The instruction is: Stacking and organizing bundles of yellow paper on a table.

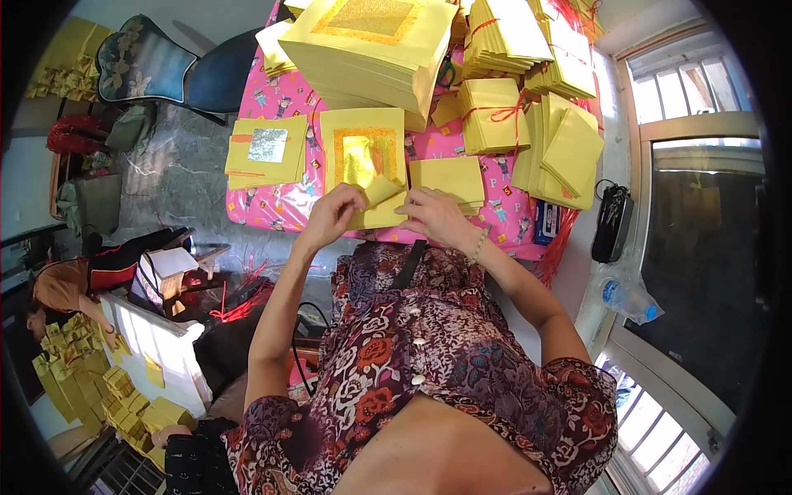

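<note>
A yellow sheet of joss paper [337, 132] with an orange-bordered gold foil square lies at the near edge of the table. Its near edge is curled up and over in a fold. The fingers of my left hand [337, 213] pinch the left side of this fold. On the right side, the fingertips of my right hand [437, 216] close on the sheet's near corner. Beside my right hand lies a small stack of folded yellow paper [450, 180]. To the left rests a yellow paper pile [239, 153] with a silver foil square on top.
A tall stack of yellow paper [363, 62] stands on the pink patterned tablecloth [272, 206]. Bundles [493, 115] tied with red string crowd the right. A plastic bottle [627, 299] lies on the windowsill. Another person [62, 285] works at far left by folded paper pieces [74, 355].
</note>
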A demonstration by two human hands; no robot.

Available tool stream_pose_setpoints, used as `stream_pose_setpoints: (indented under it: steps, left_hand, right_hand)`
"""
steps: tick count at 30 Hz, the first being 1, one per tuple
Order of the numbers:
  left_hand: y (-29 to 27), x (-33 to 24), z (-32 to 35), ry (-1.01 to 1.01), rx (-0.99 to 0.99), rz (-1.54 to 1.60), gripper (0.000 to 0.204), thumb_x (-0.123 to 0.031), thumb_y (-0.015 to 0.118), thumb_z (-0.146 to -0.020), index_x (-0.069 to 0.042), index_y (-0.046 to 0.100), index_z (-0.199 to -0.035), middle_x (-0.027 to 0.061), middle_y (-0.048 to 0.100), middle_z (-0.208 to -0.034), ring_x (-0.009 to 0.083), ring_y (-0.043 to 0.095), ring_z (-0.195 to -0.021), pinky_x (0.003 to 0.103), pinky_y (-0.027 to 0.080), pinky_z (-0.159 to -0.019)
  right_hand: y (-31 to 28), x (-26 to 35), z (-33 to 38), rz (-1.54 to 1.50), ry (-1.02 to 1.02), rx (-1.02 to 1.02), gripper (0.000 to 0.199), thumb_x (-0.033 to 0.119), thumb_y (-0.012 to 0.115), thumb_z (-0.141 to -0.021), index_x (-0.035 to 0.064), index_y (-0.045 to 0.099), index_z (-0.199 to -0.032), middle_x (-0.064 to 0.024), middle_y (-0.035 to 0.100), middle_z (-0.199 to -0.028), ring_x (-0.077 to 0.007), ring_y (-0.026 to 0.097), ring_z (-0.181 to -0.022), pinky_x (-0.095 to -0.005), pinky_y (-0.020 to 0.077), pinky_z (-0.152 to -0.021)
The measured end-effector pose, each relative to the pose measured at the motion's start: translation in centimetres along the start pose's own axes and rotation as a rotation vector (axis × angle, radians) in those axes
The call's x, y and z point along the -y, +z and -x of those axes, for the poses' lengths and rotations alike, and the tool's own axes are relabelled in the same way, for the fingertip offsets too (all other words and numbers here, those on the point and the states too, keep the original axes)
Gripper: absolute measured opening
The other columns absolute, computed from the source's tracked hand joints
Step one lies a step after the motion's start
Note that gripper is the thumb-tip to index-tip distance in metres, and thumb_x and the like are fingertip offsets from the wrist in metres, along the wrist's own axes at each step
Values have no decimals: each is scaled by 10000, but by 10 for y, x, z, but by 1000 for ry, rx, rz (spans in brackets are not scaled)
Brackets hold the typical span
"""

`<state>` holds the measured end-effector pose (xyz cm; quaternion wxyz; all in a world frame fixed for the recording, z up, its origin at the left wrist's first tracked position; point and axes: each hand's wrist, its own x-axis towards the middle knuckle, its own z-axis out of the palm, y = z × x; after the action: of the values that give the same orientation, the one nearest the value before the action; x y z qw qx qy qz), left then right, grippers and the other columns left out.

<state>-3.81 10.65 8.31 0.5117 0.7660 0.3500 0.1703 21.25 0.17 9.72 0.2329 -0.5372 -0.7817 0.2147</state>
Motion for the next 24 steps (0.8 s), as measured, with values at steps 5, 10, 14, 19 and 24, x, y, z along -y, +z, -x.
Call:
stream_pose_setpoints:
  steps: [5, 10, 14, 19, 24]
  left_hand:
    - [2, -13, 3, 174, 4, -99, 285, 40, 578, -777, -109, 736, -963, 94, 643, -1018, 237, 652, -830, 323, 520, -705]
    - [-1, -18, 4, 220, 70, -250, 285, -134, 762, -779, -162, 760, -1063, 81, 664, -1080, 263, 652, -923, 360, 537, -788]
    - [1, -7, 4, 170, 84, -232, 329, -220, 816, -739, -156, 763, -1057, 82, 668, -1084, 260, 648, -957, 354, 533, -804]
    - [1, -2, -1, 96, 102, -62, 250, -189, 785, -779, -137, 766, -1023, 91, 680, -1036, 254, 669, -902, 354, 542, -769]
    - [-1, -17, -4, 10, 57, -158, 152, -164, 735, -837, -89, 742, -969, 96, 681, -883, 238, 658, -807, 348, 522, -686]
  right_hand:
    - [7, 1, -7, -50, -59, -54, 128, 175, 699, -848, 73, 686, -924, -52, 590, -903, -260, 609, -831, -372, 502, -717]
    - [3, 4, -11, -239, 124, -48, 98, 136, 704, -849, 47, 682, -884, -62, 603, -863, -239, 621, -776, -336, 499, -676]
    - [0, 7, -17, -483, 347, -12, 89, 105, 727, -843, 26, 686, -846, -54, 619, -821, -163, 625, -732, -288, 486, -648]
    - [1, 2, -21, -685, 554, 61, 122, 118, 755, -838, 20, 685, -853, -40, 620, -818, -115, 617, -738, -261, 488, -632]
    - [-6, 10, -24, -487, 388, -78, 299, 159, 808, -784, 26, 648, -998, -94, 626, -953, -177, 637, -896, -291, 513, -758]
